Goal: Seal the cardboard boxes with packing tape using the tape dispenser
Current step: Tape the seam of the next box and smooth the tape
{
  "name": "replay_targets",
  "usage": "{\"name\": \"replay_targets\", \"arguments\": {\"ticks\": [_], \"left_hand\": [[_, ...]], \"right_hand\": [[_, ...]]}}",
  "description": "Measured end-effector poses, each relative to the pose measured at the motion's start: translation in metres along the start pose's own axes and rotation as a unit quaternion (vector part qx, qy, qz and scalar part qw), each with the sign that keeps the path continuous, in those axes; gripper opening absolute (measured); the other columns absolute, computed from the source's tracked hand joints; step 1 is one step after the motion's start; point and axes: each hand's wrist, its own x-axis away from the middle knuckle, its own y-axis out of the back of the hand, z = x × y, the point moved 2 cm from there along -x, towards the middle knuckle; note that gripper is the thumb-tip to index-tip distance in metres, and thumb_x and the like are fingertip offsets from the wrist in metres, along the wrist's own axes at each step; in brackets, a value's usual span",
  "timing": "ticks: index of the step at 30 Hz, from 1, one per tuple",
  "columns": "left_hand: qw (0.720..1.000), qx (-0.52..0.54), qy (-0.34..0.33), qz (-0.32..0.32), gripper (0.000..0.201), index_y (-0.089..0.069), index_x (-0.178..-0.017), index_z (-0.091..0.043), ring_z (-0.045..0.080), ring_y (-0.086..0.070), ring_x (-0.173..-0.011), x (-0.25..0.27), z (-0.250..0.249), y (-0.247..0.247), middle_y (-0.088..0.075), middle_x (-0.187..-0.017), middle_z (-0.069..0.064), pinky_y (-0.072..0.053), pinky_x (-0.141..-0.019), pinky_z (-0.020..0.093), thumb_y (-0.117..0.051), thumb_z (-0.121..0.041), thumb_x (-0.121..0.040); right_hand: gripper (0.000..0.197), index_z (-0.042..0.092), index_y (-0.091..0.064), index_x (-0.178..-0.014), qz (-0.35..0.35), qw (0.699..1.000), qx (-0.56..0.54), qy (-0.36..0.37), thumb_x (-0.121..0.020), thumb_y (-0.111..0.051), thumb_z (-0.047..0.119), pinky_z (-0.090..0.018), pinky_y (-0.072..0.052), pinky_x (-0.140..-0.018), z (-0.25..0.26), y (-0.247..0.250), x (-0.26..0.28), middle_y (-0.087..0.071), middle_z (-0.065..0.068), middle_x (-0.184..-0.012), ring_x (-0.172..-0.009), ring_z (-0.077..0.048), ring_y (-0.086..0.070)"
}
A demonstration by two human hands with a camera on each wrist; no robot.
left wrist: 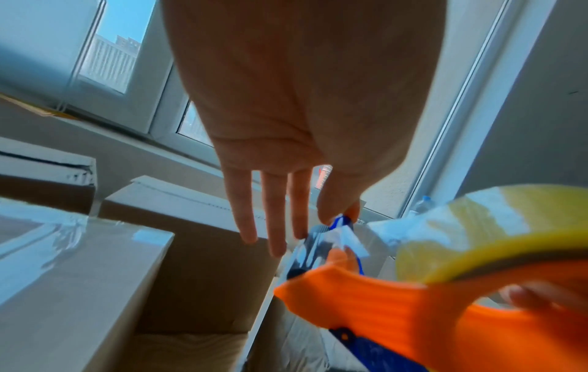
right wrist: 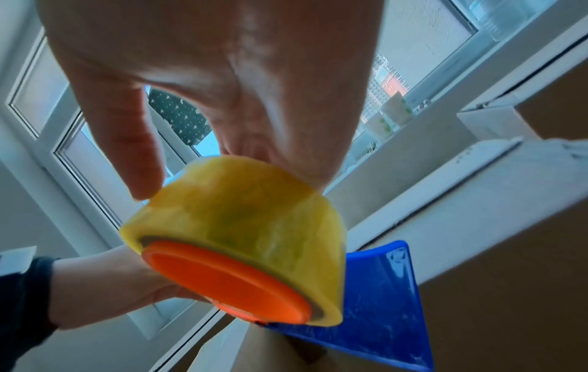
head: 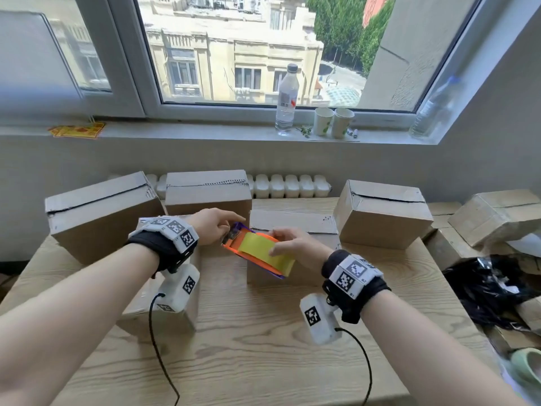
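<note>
Both hands hold an orange and blue tape dispenser [head: 248, 254] above the wooden table [head: 248, 356], just in front of a low cardboard box [head: 295, 222]. My right hand [head: 279, 243] grips the yellow tape roll [head: 265, 252] from above, fingers curled over it and thumb [right wrist: 140, 161] on its near side. The index finger and thumb of my left hand [head: 231, 230] pinch the dispenser's front end [left wrist: 340, 222], where a clear loose tape end [left wrist: 348, 239] lies. Its other fingers [left wrist: 273, 226] stay straight. A box with clear tape on its top [left wrist: 79, 264] stands under my left wrist.
More cardboard boxes stand at the left [head: 96, 218], at the back [head: 207, 194], at the right [head: 380, 215] and at the far right [head: 494, 215]. Black plastic bags [head: 491, 285] lie at the right edge. A bottle [head: 287, 98] and paper cups [head: 333, 121] stand on the window sill.
</note>
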Motion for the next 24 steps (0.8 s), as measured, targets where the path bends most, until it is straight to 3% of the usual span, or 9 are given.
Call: {"name": "replay_targets", "arguments": {"ticks": [3, 6, 10, 13, 15, 17, 20, 24], "left_hand": [[0.999, 0.008, -0.047, 0.002, 0.042, -0.055, -0.125, -0.039, 0.015, -0.056, -0.105, -0.002, -0.012, 0.010, -0.055, -0.118, -0.007, -0.043, -0.095, 0.030, -0.046, -0.012, -0.094], [0.996, -0.025, -0.088, -0.009, 0.028, -0.063, -0.115, -0.025, 0.019, -0.053, -0.110, -0.010, -0.031, 0.015, -0.054, -0.123, -0.002, -0.039, -0.096, 0.029, -0.051, -0.012, -0.093], [0.994, -0.026, -0.099, -0.036, 0.015, -0.063, -0.104, -0.014, 0.025, -0.054, -0.099, -0.024, -0.047, 0.019, -0.057, -0.116, 0.007, -0.042, -0.090, 0.035, -0.055, -0.014, -0.092], [0.993, -0.024, -0.107, -0.040, 0.012, -0.064, -0.101, -0.011, 0.027, -0.055, -0.102, -0.036, -0.055, 0.022, -0.055, -0.116, 0.007, -0.042, -0.093, 0.039, -0.056, -0.014, -0.091], [0.993, -0.032, -0.108, -0.039, 0.013, -0.066, -0.100, -0.011, 0.026, -0.054, -0.108, -0.043, -0.061, 0.021, -0.052, -0.122, 0.003, -0.039, -0.097, 0.032, -0.056, -0.014, -0.092], [0.993, -0.045, -0.105, -0.040, 0.014, -0.067, -0.100, -0.011, 0.022, -0.051, -0.113, -0.050, -0.066, 0.019, -0.050, -0.126, 0.001, -0.033, -0.093, 0.021, -0.056, -0.014, -0.092], [0.992, -0.045, -0.115, -0.037, 0.012, -0.067, -0.098, -0.012, 0.018, -0.051, -0.102, -0.059, -0.073, 0.015, -0.051, -0.114, -0.001, -0.030, -0.080, 0.016, -0.057, -0.016, -0.092], [0.994, -0.037, -0.100, -0.026, 0.014, -0.065, -0.103, -0.016, 0.012, -0.049, -0.086, -0.069, -0.079, 0.015, -0.057, -0.100, 0.000, -0.035, -0.075, 0.021, -0.058, -0.016, -0.091]], "right_hand": [[0.030, 0.020, -0.061, -0.089, -0.023, 1.000, 0.015, 0.009, -0.065, -0.066, 0.037, -0.024, -0.043, -0.072, 0.010, 0.022, 0.000, -0.062, 0.001, -0.086, -0.078, -0.014, -0.059], [0.040, 0.018, -0.063, -0.091, -0.033, 0.998, 0.052, 0.015, -0.062, -0.068, 0.045, -0.031, -0.043, -0.077, 0.017, 0.043, 0.001, -0.064, -0.002, -0.089, -0.084, -0.018, -0.060], [0.020, 0.016, -0.062, -0.080, -0.035, 0.996, 0.078, 0.015, -0.064, -0.064, 0.029, -0.020, -0.043, -0.063, 0.029, 0.069, 0.004, -0.060, 0.001, -0.078, -0.070, -0.012, -0.057], [0.020, 0.016, -0.064, -0.079, -0.046, 0.994, 0.099, 0.005, -0.065, -0.063, 0.029, -0.020, -0.042, -0.065, 0.030, 0.089, 0.001, -0.060, 0.001, -0.077, -0.071, -0.013, -0.057], [0.026, 0.014, -0.066, -0.084, -0.057, 0.990, 0.130, -0.001, -0.068, -0.064, 0.035, -0.021, -0.040, -0.067, 0.027, 0.103, -0.003, -0.060, 0.002, -0.078, -0.072, -0.012, -0.056], [0.023, 0.014, -0.065, -0.086, -0.059, 0.985, 0.160, -0.006, -0.076, -0.068, 0.034, -0.022, -0.039, -0.067, 0.024, 0.114, -0.007, -0.058, 0.002, -0.078, -0.072, -0.011, -0.054], [0.012, 0.015, -0.064, -0.088, -0.063, 0.976, 0.209, -0.020, -0.088, -0.065, 0.028, -0.023, -0.041, -0.067, 0.020, 0.125, -0.015, -0.058, 0.001, -0.081, -0.074, -0.012, -0.055], [0.015, 0.015, -0.062, -0.090, -0.077, 0.963, 0.255, -0.025, -0.089, -0.063, 0.030, -0.021, -0.039, -0.062, 0.020, 0.131, -0.019, -0.055, 0.003, -0.078, -0.070, -0.010, -0.052]]}}
